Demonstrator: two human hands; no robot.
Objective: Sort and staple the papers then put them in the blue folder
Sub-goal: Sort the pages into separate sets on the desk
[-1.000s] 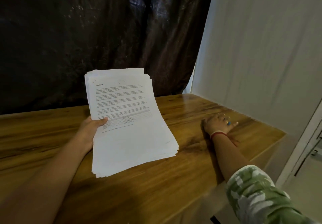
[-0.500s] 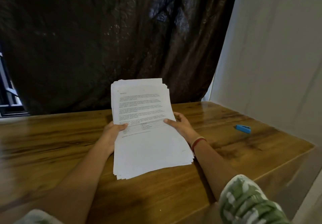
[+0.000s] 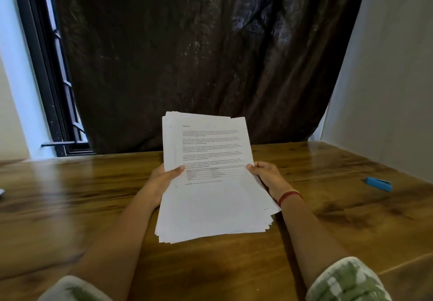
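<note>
Papers: a thick, slightly fanned stack (image 3: 210,204) is being held tilted above the bench (image 3: 70,207), printed side facing the person, with a small table near the middle of the top sheet.
Left hand: it (image 3: 161,180) is gripping the stack's left edge, thumb lying across the top sheet.
Right hand: it (image 3: 269,177) is gripping the right edge, thumb on the front and fingers curling behind; a red bracelet (image 3: 289,196) is sitting on the wrist.
Small blue stapler: it (image 3: 379,184) is lying on the bench, well apart to the right.
Backdrop: a dark curtain (image 3: 187,55) is hanging behind the bench.
</note>
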